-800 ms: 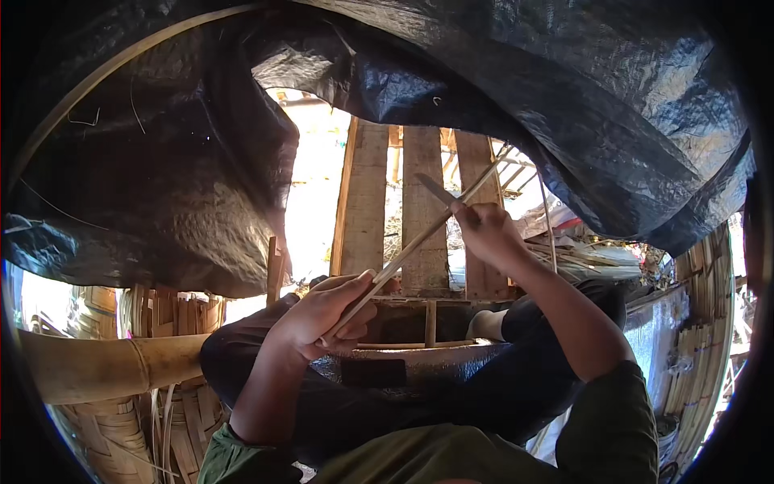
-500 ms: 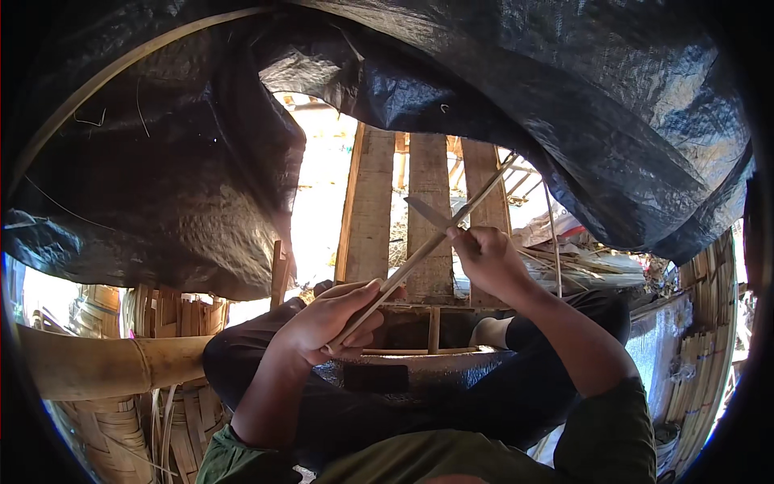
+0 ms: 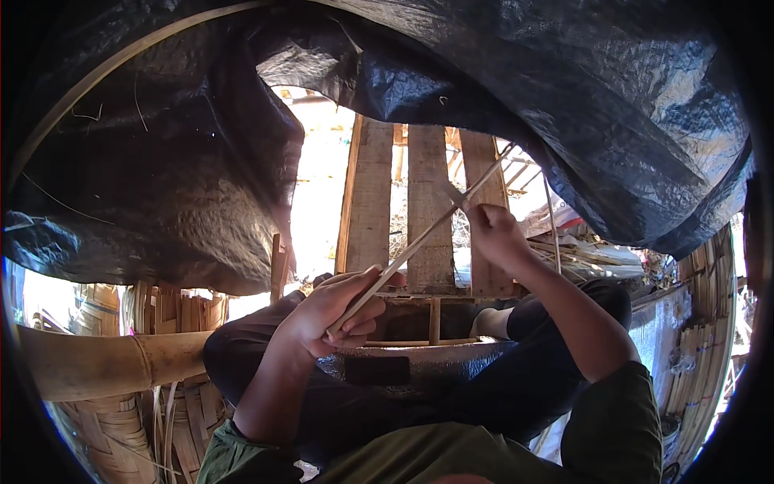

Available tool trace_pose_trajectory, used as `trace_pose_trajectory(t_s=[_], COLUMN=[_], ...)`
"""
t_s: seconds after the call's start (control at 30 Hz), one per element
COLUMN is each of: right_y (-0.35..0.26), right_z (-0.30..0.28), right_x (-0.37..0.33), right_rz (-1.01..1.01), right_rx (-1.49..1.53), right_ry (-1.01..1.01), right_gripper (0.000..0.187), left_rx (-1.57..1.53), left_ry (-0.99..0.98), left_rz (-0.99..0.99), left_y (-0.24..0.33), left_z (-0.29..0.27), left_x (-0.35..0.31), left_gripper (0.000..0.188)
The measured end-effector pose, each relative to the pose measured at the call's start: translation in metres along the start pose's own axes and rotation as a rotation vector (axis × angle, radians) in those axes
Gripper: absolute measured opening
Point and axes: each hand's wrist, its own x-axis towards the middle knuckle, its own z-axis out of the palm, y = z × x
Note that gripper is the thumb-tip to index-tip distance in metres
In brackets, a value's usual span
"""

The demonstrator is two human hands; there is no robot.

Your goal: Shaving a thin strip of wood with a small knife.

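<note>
A long, thin bamboo strip [image 3: 419, 241] slants from my left hand up to the far right. My left hand [image 3: 343, 310] is closed around its near end, thumb lying along the top. Farther up, my right hand [image 3: 490, 230] is closed on a knife [image 3: 453, 192], whose blade crosses the strip and is slightly blurred. Its handle is hidden inside my fist. The blade lies against the strip, and my right thumb is close beside it.
Wooden planks [image 3: 426, 202] stretch away ahead of my crossed legs. Dark plastic sheeting [image 3: 516, 73] hangs above and to both sides. A thick bamboo pole [image 3: 113, 363] lies at left. Split bamboo pieces [image 3: 592, 258] are heaped at right, near a woven bamboo wall [image 3: 701, 355].
My right hand and the knife have moved up along the strip, away from my left hand. The left hand keeps its hold, nearly in place.
</note>
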Motion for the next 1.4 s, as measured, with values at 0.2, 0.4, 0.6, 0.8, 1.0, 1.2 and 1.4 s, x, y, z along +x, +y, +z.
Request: trace_pose_trajectory(t_s=[0.2, 0.4, 0.6, 0.8, 1.0, 1.2, 1.4], right_y=[0.004, -0.006, -0.014, -0.015, -0.015, -0.022, -0.020], right_z=[0.006, 0.018, 0.022, 0.006, 0.001, 0.012, 0.026], right_x=[-0.004, -0.019, -0.019, -0.003, 0.008, -0.022, -0.030], right_rz=[-0.015, -0.155, -0.021, 0.104, 0.062, -0.046, -0.058], right_rx=[-0.004, 0.006, 0.042, 0.030, -0.012, 0.074, 0.094], right_ry=[-0.001, 0.061, -0.019, -0.054, -0.023, -0.044, 0.019], right_gripper=[0.056, 0.055, 0.055, 0.053, 0.055, 0.054, 0.050], left_rx=[0.000, -0.001, -0.068, -0.068, -0.050, -0.107, -0.089], left_ry=[0.031, 0.015, 0.065, 0.076, 0.084, 0.054, 0.020], left_rz=[-0.022, -0.014, 0.051, 0.053, 0.047, 0.052, 0.028], left_y=[-0.002, 0.000, 0.002, 0.000, -0.002, -0.003, -0.002], left_z=[-0.001, 0.000, 0.005, 0.002, 0.001, 0.001, 0.001], left_x=[0.002, 0.004, 0.003, 0.003, 0.006, 0.006, 0.005], left_gripper=[0.046, 0.044, 0.041, 0.041, 0.041, 0.040, 0.040])
